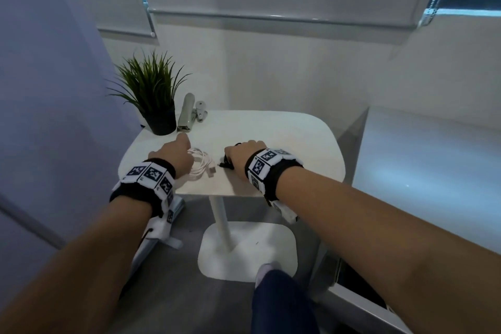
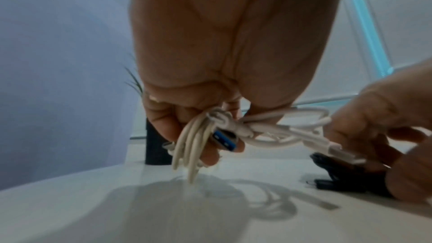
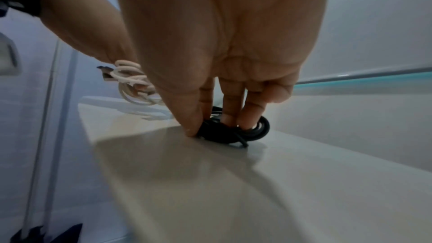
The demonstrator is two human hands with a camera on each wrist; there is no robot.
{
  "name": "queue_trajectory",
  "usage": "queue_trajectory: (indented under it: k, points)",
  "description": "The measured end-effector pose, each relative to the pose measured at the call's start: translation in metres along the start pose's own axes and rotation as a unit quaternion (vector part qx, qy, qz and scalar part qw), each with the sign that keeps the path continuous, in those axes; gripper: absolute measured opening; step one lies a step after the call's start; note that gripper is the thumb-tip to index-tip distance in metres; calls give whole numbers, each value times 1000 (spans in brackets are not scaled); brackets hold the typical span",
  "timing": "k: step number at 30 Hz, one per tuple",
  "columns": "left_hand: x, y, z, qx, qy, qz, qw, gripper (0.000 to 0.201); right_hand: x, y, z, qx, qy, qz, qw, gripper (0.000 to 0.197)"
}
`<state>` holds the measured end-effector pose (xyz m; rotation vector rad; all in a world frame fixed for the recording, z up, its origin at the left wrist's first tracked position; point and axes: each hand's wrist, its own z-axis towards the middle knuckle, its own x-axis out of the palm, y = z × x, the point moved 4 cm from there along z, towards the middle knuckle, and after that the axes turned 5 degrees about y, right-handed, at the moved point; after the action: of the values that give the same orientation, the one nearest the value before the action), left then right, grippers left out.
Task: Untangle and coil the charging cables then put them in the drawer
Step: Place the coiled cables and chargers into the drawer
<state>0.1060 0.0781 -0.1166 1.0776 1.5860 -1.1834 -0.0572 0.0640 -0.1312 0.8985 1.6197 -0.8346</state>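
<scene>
Now the left hand (image 2: 187, 127) clutches the white cable (image 2: 194, 147); at its 3 o'clock, the right hand (image 3: 224, 88) pinches the black cable (image 3: 252, 132) on the table (image 1: 284, 138).

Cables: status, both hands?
Left hand grips white cable, coiled, lifted off table. Right hand pinches black cable, coiled, on table. No drawer seen.

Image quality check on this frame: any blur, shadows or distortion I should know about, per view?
Head view: dim, bluish, edges bowed by the wide angle. Left wrist view: soft, motion-smeared on the white cable; the left hand casts a clear shadow on the table. Right wrist view: sharper; the black cable reads well.
</scene>
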Motion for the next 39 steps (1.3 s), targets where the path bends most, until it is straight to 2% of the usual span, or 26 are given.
queue_trajectory:
  k: [4, 7, 11, 15, 20, 24, 28, 33, 35, 36, 38, 39]
  points:
    - [-3, -49, -21, 82, -11, -51, 995, 13, 14, -40, -47, 53, -8, 82, 995, 19]
    - [-3, -94, -46, 148, -10, -89, 985, 13, 13, -75, -96, 102, 1, 199, 975, 23]
    - [10, -155, -86, 231, 26, -134, 963, 11, 17, -127, -158, 157, 1, 305, 939, 28]
    - [43, -205, -119, 291, 99, -125, 943, 9, 25, -167, -217, 190, 39, 338, 921, 15]
    - [102, -246, -159, 291, 195, -162, 922, 9, 51, -203, -277, 245, 77, 366, 895, 21]
    - [150, -259, -175, 267, 266, -168, 911, 11, 72, -214, -309, 254, 124, 388, 877, 22]
    - [177, -262, -185, 259, 311, -93, 910, 11, 95, -220, -327, 261, 156, 370, 878, 21]
    - [185, -261, -191, 261, 331, -20, 907, 12, 119, -219, -345, 264, 242, 249, 900, 28]
    - [186, -262, -193, 263, 338, -3, 904, 12, 130, -217, -353, 272, 277, 203, 899, 18]
    - [185, -263, -194, 263, 343, 7, 902, 12, 139, -223, -354, 274, 281, 176, 903, 4]
    - [184, -264, -197, 267, 350, 33, 897, 11, 169, -251, -346, 288, 297, 123, 902, 13]
    - [183, -265, -199, 269, 354, 46, 895, 11, 214, -279, -331, 296, 295, 107, 902, 13]
